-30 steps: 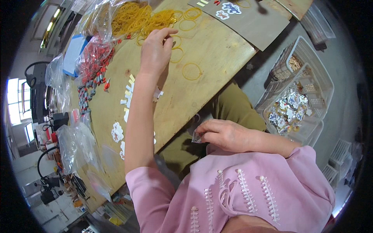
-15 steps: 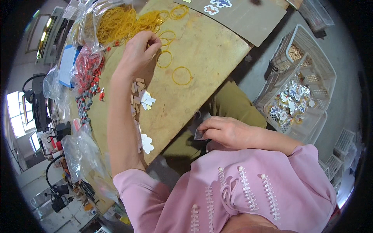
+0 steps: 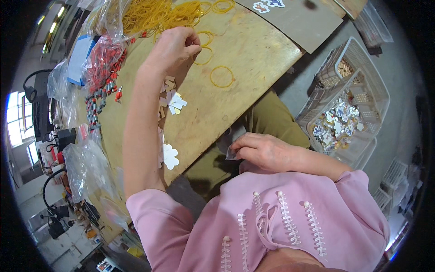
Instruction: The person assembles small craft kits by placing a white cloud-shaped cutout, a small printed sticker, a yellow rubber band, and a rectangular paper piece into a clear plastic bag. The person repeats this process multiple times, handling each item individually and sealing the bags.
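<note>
My left hand (image 3: 179,47) reaches over the worktable, thumb and fingertips pinched together at the edge of a yellow rubber band (image 3: 210,55). Another loose rubber band (image 3: 222,76) lies closer to me, and a large heap of rubber bands (image 3: 156,16) spreads behind the hand. Low over my lap, my right hand (image 3: 263,152) has its fingers closed on a small clear plastic bag (image 3: 231,153). Beside my left forearm are small brown and white card pieces (image 3: 174,103) and a white flower-shaped cutout (image 3: 170,157).
Along the table's left lie a bag of red parts (image 3: 102,61), grey and red small pieces (image 3: 94,106) and crumpled clear plastic (image 3: 86,167). A grey board (image 3: 308,29) with stickers covers the far corner. To the right, a plastic basket (image 3: 383,86) holds packed cutouts.
The view has shifted slightly, so the table appears higher and further right. My left fingertips have moved a little rightward and nearer onto a loose rubber band. My right hand keeps the bag.
</note>
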